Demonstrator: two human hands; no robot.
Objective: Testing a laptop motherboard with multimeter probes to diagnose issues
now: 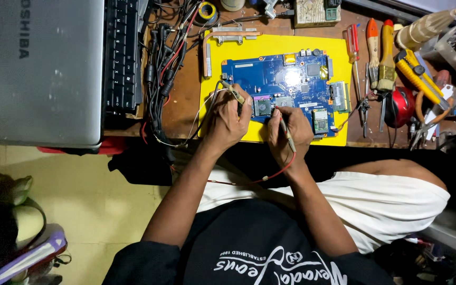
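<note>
Probing a blue board [286,84] at frame centre.
Left hand [227,122] grips one probe [232,93], right hand [290,132] grips another, red-wired [285,129]; board lies bare on a yellow mat [270,45].

Two probe-holding hands [228,122] on blue circuit board [286,79]

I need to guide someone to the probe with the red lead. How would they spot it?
Find the flat yellow mat on the wooden bench, with the blue circuit board on it. At the board's near edge, the right hand holds a thin probe; its trailing wire is red, unlike the left hand's.
</note>
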